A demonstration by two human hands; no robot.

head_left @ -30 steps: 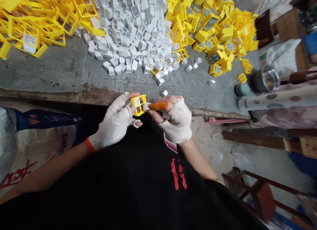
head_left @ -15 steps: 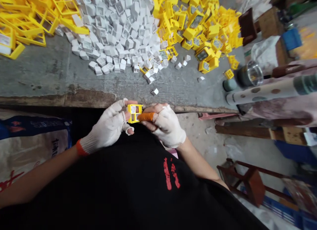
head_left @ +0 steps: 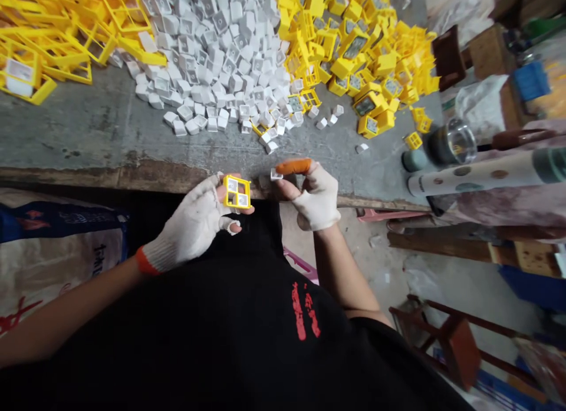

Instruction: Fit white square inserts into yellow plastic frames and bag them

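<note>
A small yellow frame with four square openings sits slightly tilted, left of the view's center. One white block fills its upper-left opening, another white block its lower-right. A loose white cap, hollow side showing, is near center, apart from the frame.

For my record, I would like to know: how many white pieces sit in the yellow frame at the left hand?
2: one white piece in the upper-left opening of the yellow frame, another white piece in the lower-right. I see none in the other two.
</note>
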